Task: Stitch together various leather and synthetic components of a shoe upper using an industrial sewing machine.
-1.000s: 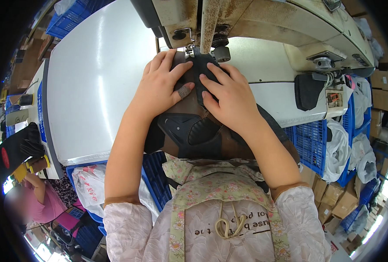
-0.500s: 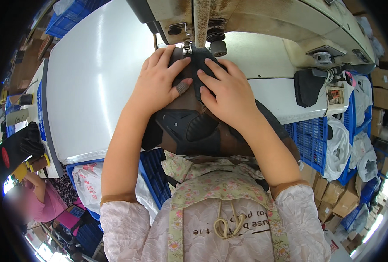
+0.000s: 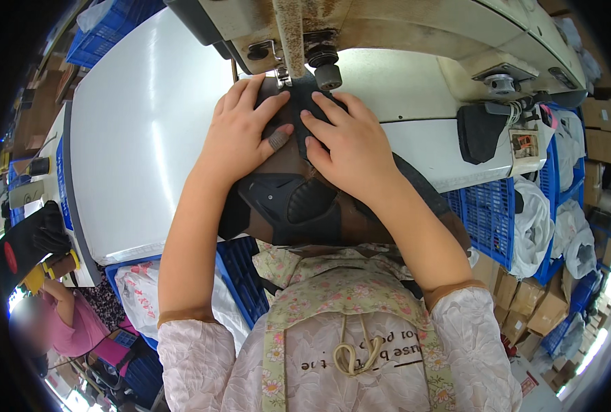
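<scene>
While brown-and-black piece (image 3: 309,200) lies at presser foot (image 3: 283,77), left hand (image 3: 240,130) flat on it, thumb (image 3: 288,129) apart, right hand (image 3: 350,141) too, fingers (image 3: 321,126) spread.

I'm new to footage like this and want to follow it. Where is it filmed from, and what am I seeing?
No robot here: a person wears the camera on their head, looking down, and its wide lens bends straight edges. The machine at the top looks like a sewing machine. A brown-and-black workpiece lies partly on the white table, its far end by the metal foot. The left hand and right hand rest on it, fingers spread. A black piece lies farther right.
</scene>
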`<action>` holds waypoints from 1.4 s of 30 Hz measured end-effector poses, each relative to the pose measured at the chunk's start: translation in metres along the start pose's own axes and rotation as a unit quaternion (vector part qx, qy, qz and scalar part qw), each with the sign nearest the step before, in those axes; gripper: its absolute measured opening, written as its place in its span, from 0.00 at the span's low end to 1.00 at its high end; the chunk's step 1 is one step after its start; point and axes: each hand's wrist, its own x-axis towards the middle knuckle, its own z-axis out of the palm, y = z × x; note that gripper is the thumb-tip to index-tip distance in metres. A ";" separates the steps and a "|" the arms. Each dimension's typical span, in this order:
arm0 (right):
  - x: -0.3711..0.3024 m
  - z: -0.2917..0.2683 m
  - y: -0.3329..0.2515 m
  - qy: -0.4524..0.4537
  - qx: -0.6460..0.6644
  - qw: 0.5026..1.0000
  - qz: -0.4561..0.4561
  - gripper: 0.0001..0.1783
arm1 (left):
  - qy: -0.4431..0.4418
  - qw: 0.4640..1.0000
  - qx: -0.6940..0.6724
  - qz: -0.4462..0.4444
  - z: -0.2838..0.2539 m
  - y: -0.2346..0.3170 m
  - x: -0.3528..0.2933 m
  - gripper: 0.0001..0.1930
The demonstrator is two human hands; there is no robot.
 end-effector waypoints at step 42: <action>-0.018 -0.015 -0.005 -0.045 -0.005 0.998 -0.040 0.22 | -0.210 0.975 0.048 0.055 -0.061 0.026 -0.068 0.64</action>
